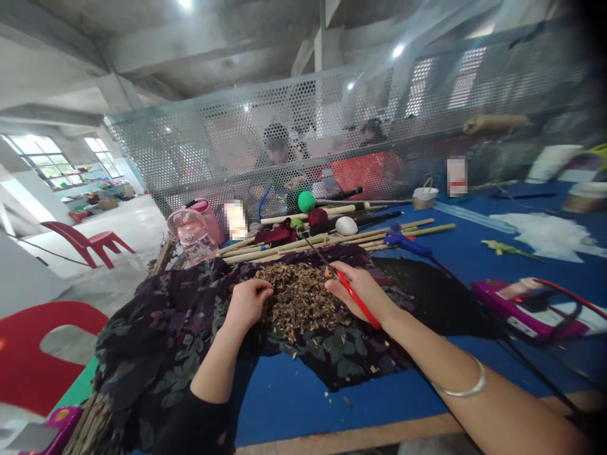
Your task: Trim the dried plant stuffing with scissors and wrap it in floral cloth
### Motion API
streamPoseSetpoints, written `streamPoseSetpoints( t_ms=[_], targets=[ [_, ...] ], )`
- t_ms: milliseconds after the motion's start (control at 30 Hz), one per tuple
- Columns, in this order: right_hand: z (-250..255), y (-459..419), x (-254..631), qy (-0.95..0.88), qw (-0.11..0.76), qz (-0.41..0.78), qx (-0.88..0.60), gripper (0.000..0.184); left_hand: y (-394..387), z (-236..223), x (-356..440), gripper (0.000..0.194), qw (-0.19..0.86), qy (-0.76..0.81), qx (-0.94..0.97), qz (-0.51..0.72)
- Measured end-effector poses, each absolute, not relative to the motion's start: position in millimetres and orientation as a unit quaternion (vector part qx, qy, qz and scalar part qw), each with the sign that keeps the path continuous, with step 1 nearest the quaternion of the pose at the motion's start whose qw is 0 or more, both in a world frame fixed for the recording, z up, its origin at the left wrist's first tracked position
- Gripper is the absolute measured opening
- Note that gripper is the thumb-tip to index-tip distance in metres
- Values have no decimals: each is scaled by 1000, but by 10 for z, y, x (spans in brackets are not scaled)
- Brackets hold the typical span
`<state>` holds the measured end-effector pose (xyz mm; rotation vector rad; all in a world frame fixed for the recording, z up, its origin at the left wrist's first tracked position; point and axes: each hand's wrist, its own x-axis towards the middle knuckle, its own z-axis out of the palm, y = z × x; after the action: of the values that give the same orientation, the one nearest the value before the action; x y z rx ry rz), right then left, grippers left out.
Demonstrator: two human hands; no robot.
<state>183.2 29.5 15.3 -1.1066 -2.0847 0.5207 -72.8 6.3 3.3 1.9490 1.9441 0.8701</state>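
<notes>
A heap of small brown dried plant pieces (303,297) lies on a dark leaf-patterned cloth (175,335), which is spread over the blue table (294,404). At the left edge of the heap, my left hand (247,302) is closed, thumb and fingertips pinched together; whether anything is between them is too small to tell. My right hand (363,294) holds red-handled scissors (358,300) above the right side of the heap. Their thin dark blades point away from me, up and left. A small round orange-tinted piece shows near my right fingertips.
Behind the heap lie bamboo sticks (284,249), a green ball (306,201) and a white ball (346,225). A blue glue gun (408,241) and purple power strip (526,309) with cables are on the right. A pink bag (194,230) stands left; people sit behind a perforated metal screen (227,136).
</notes>
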Motion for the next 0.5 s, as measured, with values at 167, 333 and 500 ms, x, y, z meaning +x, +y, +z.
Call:
streamPoseSetpoints(
  t_ms=[167, 333, 500],
  targets=[
    [145, 297, 1810, -807, 347, 198, -435, 51, 89, -8, -710, 15, 195, 667, 616, 372],
    [128, 290, 1788, -808, 344, 189, -439, 54, 141, -63, -600, 13, 405, 614, 459, 498],
    [123, 283, 1769, -807, 341, 185, -445, 55, 111, -99, -525, 16, 360, 628, 490, 485]
  ],
)
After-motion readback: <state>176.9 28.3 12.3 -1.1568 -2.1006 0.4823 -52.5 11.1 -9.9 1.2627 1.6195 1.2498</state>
